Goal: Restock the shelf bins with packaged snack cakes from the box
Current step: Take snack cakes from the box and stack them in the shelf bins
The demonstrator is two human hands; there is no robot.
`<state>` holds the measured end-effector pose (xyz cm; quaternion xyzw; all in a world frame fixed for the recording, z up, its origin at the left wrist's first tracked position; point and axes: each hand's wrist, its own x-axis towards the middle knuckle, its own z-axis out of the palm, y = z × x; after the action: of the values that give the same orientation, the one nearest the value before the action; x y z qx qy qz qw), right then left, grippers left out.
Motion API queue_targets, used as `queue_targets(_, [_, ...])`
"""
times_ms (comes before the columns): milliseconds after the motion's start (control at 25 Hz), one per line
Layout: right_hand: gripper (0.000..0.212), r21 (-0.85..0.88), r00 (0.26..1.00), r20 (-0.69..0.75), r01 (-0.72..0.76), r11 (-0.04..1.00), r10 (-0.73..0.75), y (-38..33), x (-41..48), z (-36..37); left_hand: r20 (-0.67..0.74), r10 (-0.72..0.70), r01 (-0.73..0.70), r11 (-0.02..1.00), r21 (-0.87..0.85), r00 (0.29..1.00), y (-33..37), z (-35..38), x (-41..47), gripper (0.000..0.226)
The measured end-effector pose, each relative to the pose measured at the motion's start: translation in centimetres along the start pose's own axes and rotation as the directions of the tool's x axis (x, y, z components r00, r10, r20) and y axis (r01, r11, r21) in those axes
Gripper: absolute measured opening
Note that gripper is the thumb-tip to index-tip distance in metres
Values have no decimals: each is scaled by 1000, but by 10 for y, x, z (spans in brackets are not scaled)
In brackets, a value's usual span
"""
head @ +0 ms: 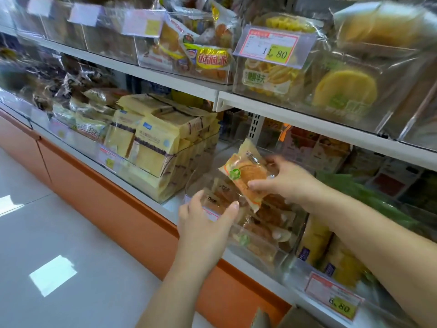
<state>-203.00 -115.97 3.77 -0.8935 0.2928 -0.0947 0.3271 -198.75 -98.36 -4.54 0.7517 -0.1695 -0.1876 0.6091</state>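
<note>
My right hand point(286, 179) pinches a clear-wrapped orange snack cake point(246, 172) by its right side and holds it tilted above a clear plastic shelf bin point(287, 250). Several similar wrapped cakes point(264, 223) lie inside that bin. My left hand point(208, 221) grips the bin's front left corner, thumb on the inner side, covering part of its price label. A corner of the brown cardboard box point(262, 319) shows at the bottom edge.
A bin of yellow sliced-cake packs point(151, 147) stands to the left. Yellow packs point(331, 256) fill the bin to the right, with a price tag point(334, 301). Upper shelf bins point(272, 74) overhang. An orange cabinet front point(118, 209) and a white tiled floor point(59, 256) lie below.
</note>
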Motion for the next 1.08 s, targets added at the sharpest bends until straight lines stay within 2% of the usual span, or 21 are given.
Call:
queue_targets(40, [81, -60, 997, -75, -41, 997, 36, 7, 23, -10, -49, 84, -70, 968, 239, 995, -6, -1, -1, 80])
queue_targets(80, [83, -108, 992, -122, -56, 993, 43, 14, 46, -18, -24, 140, -120, 915, 386, 990, -13, -1, 2, 82])
queue_targets(160, [82, -131, 987, -161, -33, 991, 12, 22, 81, -21, 88, 137, -163, 838, 520, 987, -25, 1, 6, 80])
queue_targets(240, [73, -106, 985, -173, -7, 994, -11, 24, 108, -17, 136, 138, -192, 777, 600, 981, -33, 4, 10, 77])
queue_targets(360, [68, -52, 988, -154, -20, 998, 12, 30, 139, -3, 122, 190, -224, 743, 630, 974, -37, 3, 14, 73])
queue_targets(520, [61, 31, 994, -101, -42, 999, 45, 44, 163, 19, 157, 165, -228, 731, 643, 974, -37, -2, 16, 72])
queue_targets(760, [59, 95, 989, -146, -1, 995, 15, 51, 167, 22, 171, 166, -237, 747, 621, 971, -35, -2, 14, 72])
queue_targets(960, [56, -122, 997, 17, -67, 990, 70, 54, 158, 29, 171, 167, -237, 756, 610, 971, -36, 0, 15, 72])
queue_targets(1080, [73, -247, 999, 11, -29, 969, 32, 52, 154, 29, 180, 171, -245, 765, 596, 969, -37, 0, 16, 73])
